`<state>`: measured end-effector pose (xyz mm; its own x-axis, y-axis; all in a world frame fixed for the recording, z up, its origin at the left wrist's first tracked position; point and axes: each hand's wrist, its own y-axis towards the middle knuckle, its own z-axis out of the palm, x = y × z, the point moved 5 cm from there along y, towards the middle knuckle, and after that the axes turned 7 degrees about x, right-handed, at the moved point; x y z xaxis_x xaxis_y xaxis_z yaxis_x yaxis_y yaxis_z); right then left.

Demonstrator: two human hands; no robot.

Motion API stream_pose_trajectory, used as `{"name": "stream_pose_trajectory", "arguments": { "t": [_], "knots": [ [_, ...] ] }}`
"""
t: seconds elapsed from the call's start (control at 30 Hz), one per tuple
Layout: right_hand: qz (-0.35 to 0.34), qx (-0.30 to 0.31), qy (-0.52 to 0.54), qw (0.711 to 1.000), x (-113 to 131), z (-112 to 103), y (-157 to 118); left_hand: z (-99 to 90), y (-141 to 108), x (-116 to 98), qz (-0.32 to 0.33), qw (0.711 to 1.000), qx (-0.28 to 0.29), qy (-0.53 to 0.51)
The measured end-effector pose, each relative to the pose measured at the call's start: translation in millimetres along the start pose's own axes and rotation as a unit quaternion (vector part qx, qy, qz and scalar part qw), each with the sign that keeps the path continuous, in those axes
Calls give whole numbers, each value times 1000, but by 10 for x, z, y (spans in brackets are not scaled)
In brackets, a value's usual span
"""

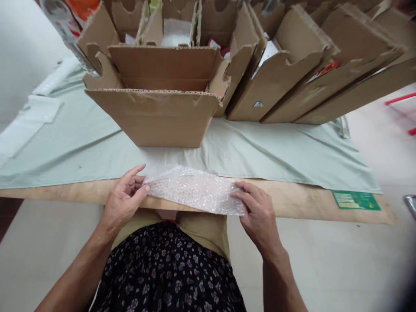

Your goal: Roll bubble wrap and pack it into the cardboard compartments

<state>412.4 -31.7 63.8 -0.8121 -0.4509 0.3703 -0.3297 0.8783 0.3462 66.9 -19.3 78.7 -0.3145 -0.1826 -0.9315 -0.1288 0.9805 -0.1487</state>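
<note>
A long flat piece of bubble wrap (195, 188) lies at the table's front edge, stretched between my two hands. My left hand (125, 195) holds its left end, with the thumb on top and the index finger extended past it. The right end is pinched by my right hand (256, 203), fingers on the upper face and the thumb hidden. Whether anything is inside the wrap I cannot tell. Just behind it stands an open cardboard box (162, 112), whose visible inner wall is bare; its bottom is hidden.
Several more cardboard boxes (292, 73) with items in them line the back. A clear plastic bottle (61, 26) stands at the far left, near white wrapping sheets (29, 121). Pale green cloth (260, 151) covers much of the table. A green card (355, 200) lies at the right front edge.
</note>
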Motion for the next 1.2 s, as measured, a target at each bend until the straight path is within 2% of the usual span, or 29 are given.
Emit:
{"name": "stream_pose_trajectory", "arguments": {
  "t": [0.1,0.13,0.2,0.27,0.33,0.43,0.5,0.57,0.63,0.7,0.77,0.87,0.93,0.97,1.03,1.13,1.2],
  "knots": [
    [-21,-32,20,999,83,-87,47,21,36,-95,22,1000,8,13],
    [-28,-54,34,998,119,-144,84,5,26,-153,50,998,-16,24],
    [-37,-109,58,992,183,-268,178,-65,-36,-296,140,983,-104,55],
    [-43,-157,64,985,222,-336,284,-134,-119,-402,239,945,-195,106],
    [-51,-168,44,983,213,-281,389,-150,-125,-394,290,914,-220,176],
    [-34,-95,-21,995,68,12,486,-138,29,-170,247,912,-148,293],
    [-7,-52,-44,998,-77,170,451,-184,87,-13,202,910,-124,339],
    [20,-54,-29,998,-177,181,364,-250,56,21,197,903,-147,352],
    [46,-73,-3,996,-174,80,310,-238,-8,-66,220,896,-162,351],
    [44,-80,10,996,-27,-23,355,-93,-44,-219,257,890,-139,351],
    [8,-66,13,998,224,-33,497,170,-37,-361,295,882,-83,359],
    [-56,9,-9,998,552,175,739,595,36,-402,320,856,30,404],
    [-77,63,-38,994,603,349,806,726,95,-290,309,835,94,446],
    [-82,80,-51,992,573,408,798,719,116,-212,302,826,115,462],
    [-82,89,-72,990,434,443,712,581,126,-63,294,818,129,477],
    [-72,66,-104,990,165,345,503,264,67,82,293,822,113,475],
    [-75,54,-120,989,31,266,385,119,15,128,295,825,97,472]
  ]
}}
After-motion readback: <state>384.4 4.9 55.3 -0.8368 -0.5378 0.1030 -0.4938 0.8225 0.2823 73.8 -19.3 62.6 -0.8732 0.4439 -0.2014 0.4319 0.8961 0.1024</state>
